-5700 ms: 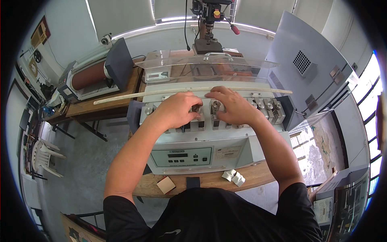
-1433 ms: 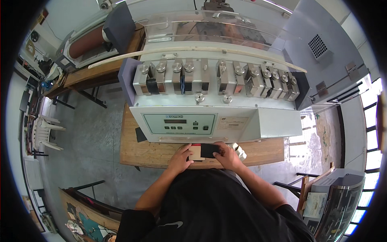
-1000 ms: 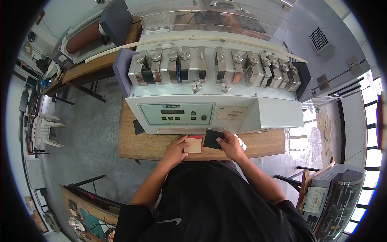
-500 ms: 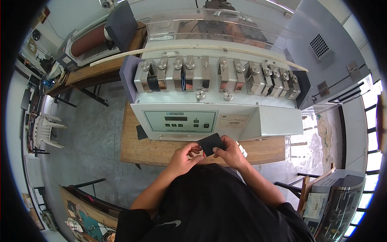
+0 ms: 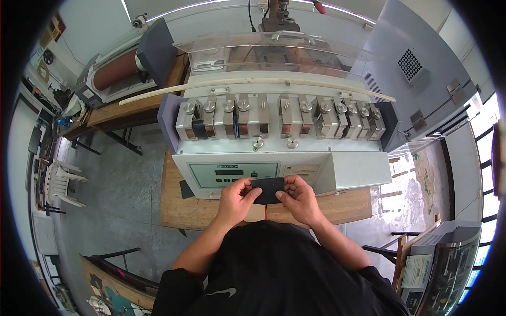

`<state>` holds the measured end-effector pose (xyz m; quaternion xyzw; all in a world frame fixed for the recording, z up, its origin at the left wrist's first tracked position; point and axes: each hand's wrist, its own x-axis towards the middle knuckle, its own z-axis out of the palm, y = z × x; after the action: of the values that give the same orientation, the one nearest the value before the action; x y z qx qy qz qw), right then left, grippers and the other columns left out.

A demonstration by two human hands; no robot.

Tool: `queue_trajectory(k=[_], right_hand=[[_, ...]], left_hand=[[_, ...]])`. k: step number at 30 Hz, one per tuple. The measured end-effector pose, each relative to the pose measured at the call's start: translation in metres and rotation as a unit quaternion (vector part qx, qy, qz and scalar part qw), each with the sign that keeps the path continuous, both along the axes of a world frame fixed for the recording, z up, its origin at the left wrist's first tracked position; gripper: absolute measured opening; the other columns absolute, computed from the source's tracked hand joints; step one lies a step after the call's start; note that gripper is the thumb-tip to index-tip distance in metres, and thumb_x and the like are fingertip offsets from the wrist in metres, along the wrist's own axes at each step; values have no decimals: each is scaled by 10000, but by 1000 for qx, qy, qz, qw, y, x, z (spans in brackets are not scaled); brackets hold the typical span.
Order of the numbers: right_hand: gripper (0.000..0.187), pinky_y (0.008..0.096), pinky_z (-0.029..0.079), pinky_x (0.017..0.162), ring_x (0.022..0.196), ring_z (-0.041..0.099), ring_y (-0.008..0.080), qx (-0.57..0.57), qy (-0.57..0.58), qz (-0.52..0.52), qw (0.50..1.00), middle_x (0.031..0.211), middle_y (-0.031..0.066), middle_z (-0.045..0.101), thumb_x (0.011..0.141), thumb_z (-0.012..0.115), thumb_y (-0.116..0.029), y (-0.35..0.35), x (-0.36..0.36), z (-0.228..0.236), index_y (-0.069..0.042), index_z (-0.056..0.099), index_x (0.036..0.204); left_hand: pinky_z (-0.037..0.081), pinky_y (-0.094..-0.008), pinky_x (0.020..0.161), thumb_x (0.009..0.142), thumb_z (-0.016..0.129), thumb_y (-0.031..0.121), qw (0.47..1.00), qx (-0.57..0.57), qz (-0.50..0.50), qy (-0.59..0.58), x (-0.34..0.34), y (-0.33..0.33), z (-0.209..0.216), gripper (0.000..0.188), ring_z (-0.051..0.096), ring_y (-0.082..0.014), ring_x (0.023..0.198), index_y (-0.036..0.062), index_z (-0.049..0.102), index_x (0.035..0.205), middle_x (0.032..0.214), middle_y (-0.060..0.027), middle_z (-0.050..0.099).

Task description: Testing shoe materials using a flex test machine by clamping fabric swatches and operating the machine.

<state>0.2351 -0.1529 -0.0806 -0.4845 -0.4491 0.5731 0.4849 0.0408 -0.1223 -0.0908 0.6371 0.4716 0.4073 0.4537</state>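
Note:
A small black rectangular sheet [image 5: 269, 190] is stretched level between my two hands, in front of the grey machine [image 5: 237, 146]. My left hand [image 5: 236, 198] grips its left end, thumb on the face turned to me. At the right end my right hand [image 5: 299, 199] pinches it the same way, with the fingers behind. Beyond, the machine carries a row of metal clamps [image 5: 290, 118] with round knobs; dark strips sit in some of them. Two loose-looking knobs [image 5: 258, 142] stand on the ledge before the clamps. The control panel [image 5: 229, 173] is partly covered by my hands.
The machine stands on a wooden table [image 5: 337, 205]; another black piece [image 5: 186, 189] lies at its left. A raised clear cover [image 5: 274, 47] and a long pale rod [image 5: 211, 87] are behind the clamps. A roller machine [image 5: 118, 68] is far left, a grey cabinet [image 5: 421, 47] far right.
My left hand has closed on the free end of the black sheet. The sheet has turned from slanted to level. My view has tilted up slightly.

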Motion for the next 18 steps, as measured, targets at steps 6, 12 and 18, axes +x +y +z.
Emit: queue_trajectory(k=[6,12,18], right_hand=[[177,194,414,624,721,476,31,-2,-3,-17,1000,840,-8,531,891,636,11,2,3,-9,7,528,1031],[165,198,417,640,736,481,34,5,-9,-30,1000,844,-8,536,895,631,9,3,3,0,11,531,1026],[167,200,419,635,738,483,32,14,-17,-24,999,834,-7,543,896,635,-1,1,3,0,12,533,1028]], left_hand=[[480,-246,628,866,716,125,999,25,15,-24,3,2,0,186,588,-88,672,-1,653,988,744,-45,658],[483,-254,619,880,704,156,999,36,16,-18,4,5,4,186,596,-105,657,-4,652,959,734,-60,663],[478,-255,599,871,710,150,999,50,19,-13,2,3,5,190,589,-109,639,-8,648,957,730,-60,653]])
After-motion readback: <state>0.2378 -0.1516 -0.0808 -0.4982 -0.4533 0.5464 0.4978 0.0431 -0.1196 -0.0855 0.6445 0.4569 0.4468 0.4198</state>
